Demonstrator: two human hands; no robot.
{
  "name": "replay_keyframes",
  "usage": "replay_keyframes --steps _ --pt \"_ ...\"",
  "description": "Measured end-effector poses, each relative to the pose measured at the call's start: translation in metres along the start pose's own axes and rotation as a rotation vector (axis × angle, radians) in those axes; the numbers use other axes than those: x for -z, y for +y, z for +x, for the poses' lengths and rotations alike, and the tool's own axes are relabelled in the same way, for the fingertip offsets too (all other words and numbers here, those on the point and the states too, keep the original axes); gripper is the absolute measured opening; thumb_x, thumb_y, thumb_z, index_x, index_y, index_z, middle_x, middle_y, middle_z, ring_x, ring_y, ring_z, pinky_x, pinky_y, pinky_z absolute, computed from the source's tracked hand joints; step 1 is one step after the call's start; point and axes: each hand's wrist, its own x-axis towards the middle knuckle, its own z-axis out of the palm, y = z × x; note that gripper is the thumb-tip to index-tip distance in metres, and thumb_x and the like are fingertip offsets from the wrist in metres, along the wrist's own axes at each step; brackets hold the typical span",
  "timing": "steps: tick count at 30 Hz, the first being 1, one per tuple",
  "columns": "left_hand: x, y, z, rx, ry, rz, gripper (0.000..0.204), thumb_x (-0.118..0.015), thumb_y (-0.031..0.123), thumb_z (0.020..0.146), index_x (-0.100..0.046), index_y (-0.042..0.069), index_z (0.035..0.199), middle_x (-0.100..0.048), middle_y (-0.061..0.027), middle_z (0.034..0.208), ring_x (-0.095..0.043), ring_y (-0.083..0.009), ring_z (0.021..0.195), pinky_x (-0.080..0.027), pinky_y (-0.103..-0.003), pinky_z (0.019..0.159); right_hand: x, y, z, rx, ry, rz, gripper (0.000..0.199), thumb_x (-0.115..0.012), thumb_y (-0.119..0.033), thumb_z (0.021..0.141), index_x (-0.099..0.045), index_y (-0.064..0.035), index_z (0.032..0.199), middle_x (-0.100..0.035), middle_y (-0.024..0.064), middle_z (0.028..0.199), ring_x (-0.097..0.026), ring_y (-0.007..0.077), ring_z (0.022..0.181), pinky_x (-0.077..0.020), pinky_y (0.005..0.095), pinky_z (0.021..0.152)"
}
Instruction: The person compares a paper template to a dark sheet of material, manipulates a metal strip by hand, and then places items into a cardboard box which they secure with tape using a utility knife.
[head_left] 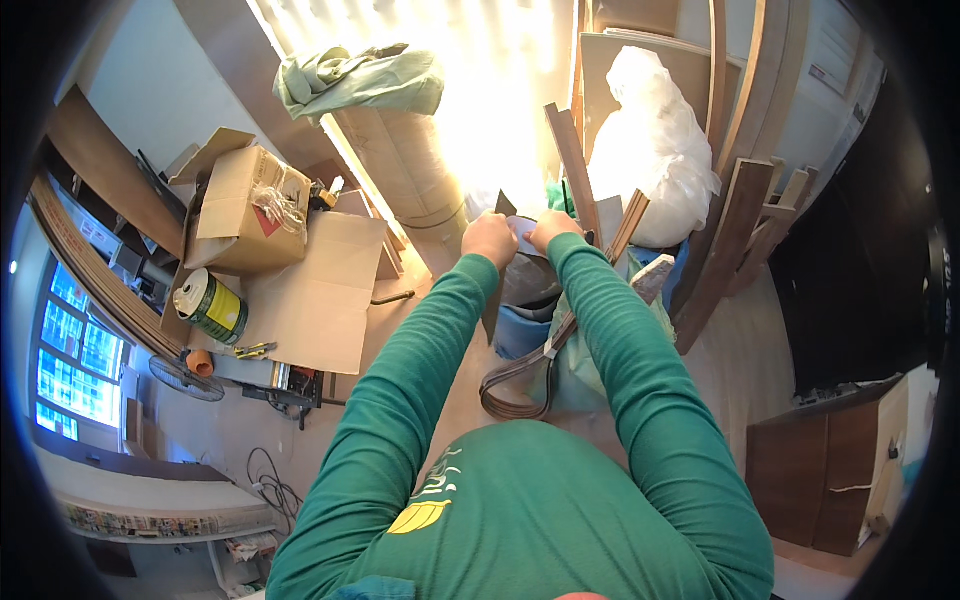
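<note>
My left hand (489, 241) and my right hand (553, 231) are close together, arms stretched out ahead. Both are closed on a small pale, thin sheet (521, 233) that shows between them; whether it is paper or plastic I cannot tell. A narrow dark strip stands beside my left hand, partly hidden behind it. Below my hands is a blue bin (520, 335) with grey and dark scraps in its mouth. Wooden strips (627, 225) stick up just right of my right hand.
On the left, a cardboard box (248, 205) and a green-and-yellow spool (212, 306) sit on a cardboard-covered bench. A large wrapped roll (405, 170) stands ahead. Bulging white plastic bag (650, 150) and tall boards (735, 240) stand right. A brown looped strip (513, 400) hangs near my body.
</note>
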Motion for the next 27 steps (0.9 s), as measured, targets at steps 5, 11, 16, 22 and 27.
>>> replay_keyframes --steps 5,11,16,22,27 --pt "-0.007 0.007 -0.004 0.018 -0.044 0.054 0.029 -0.061 0.026 0.091 -0.074 0.001 0.099 -0.068 -0.0188 0.111 -0.07 -0.0329 0.102 -0.056 -0.04 0.088 -0.005 -0.002 -0.001 -0.116 -0.03 0.111 0.05 -0.073 -0.043 0.088 -0.068 -0.007 0.123 -0.068 0.0165 0.124 -0.066 0.0298 0.115 -0.0514 0.0413 0.099" --pt "-0.018 0.013 -0.007 -0.05 -0.009 0.086 0.028 -0.061 0.024 0.09 -0.073 -0.001 0.095 -0.068 -0.0186 0.109 -0.069 -0.0345 0.101 -0.055 -0.043 0.089 -0.029 0.008 0.013 -0.18 0.027 0.112 0.046 -0.071 -0.038 0.089 -0.069 -0.008 0.123 -0.067 0.0165 0.126 -0.065 0.0323 0.117 -0.0515 0.043 0.1" --pt "0.019 -0.03 -0.007 0.015 0.031 -0.093 0.038 -0.063 0.032 0.091 -0.072 -0.005 0.097 -0.068 -0.0208 0.106 -0.067 -0.0362 0.101 -0.052 -0.044 0.09 -0.029 0.041 0.014 -0.107 0.032 0.299 0.047 -0.071 -0.038 0.09 -0.068 -0.001 0.119 -0.069 0.0187 0.119 -0.068 0.0301 0.11 -0.0539 0.0411 0.092" --pt "0.01 -0.039 -0.045 -0.069 -0.162 -0.737 0.047 -0.056 0.04 0.099 -0.07 -0.005 0.105 -0.066 -0.0195 0.106 -0.065 -0.032 0.099 -0.05 -0.039 0.088 -0.049 0.068 -0.025 0.218 -0.354 1.646 0.031 -0.061 -0.017 0.099 -0.06 -0.0019 0.126 -0.069 0.0049 0.11 -0.065 0.0144 0.095 -0.053 0.0302 0.082" --pt "0.001 -0.009 -0.063 -0.198 -0.209 -0.767 0.052 -0.044 0.042 0.106 -0.069 -0.003 0.106 -0.065 -0.0193 0.105 -0.061 -0.0326 0.104 -0.045 -0.039 0.096 -0.051 0.054 -0.073 0.131 -0.113 1.635 0.035 -0.063 -0.017 0.099 -0.055 -0.0001 0.128 -0.065 0.0084 0.114 -0.062 0.0165 0.102 -0.0508 0.032 0.088"
